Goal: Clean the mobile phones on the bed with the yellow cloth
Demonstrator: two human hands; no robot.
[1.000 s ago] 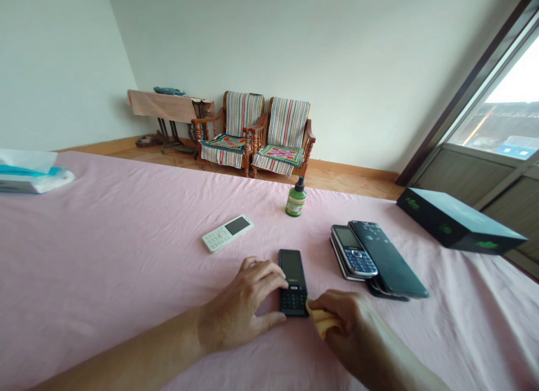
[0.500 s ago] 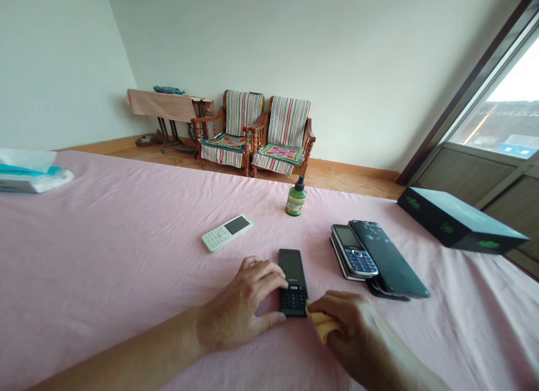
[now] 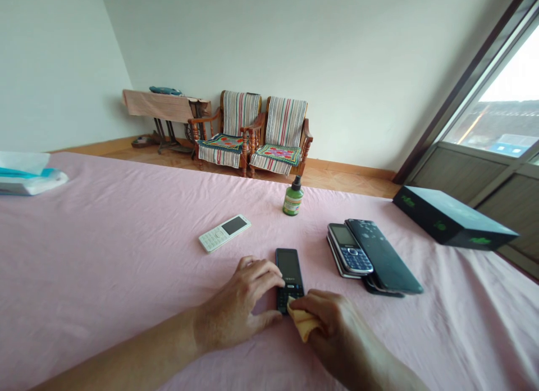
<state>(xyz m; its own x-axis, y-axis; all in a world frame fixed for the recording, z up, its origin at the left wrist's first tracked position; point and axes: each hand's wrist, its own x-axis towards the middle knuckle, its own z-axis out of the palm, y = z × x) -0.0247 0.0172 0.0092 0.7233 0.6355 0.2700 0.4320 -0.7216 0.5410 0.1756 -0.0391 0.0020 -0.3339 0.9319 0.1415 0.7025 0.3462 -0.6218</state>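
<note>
A black keypad phone (image 3: 288, 269) lies face up on the pink sheet (image 3: 126, 256). My left hand (image 3: 238, 309) rests beside it, fingertips on its left edge and thumb at its lower corner, holding it steady. My right hand (image 3: 332, 329) is closed on a small yellow cloth (image 3: 302, 323), which presses on the phone's lower keypad. A white keypad phone (image 3: 224, 232) lies farther back to the left. A green bottle with a black cap (image 3: 292, 197) stands behind the black phone.
A stack of dark phones (image 3: 370, 256) lies to the right. A black box (image 3: 450, 220) sits at the right edge. A tissue pack (image 3: 25, 172) lies far left. Two striped wooden chairs (image 3: 252, 136) and a small table stand by the back wall.
My right hand has slid left with the yellow cloth, from beside the black phone's lower right corner onto its keypad. My left hand has stayed in place.
</note>
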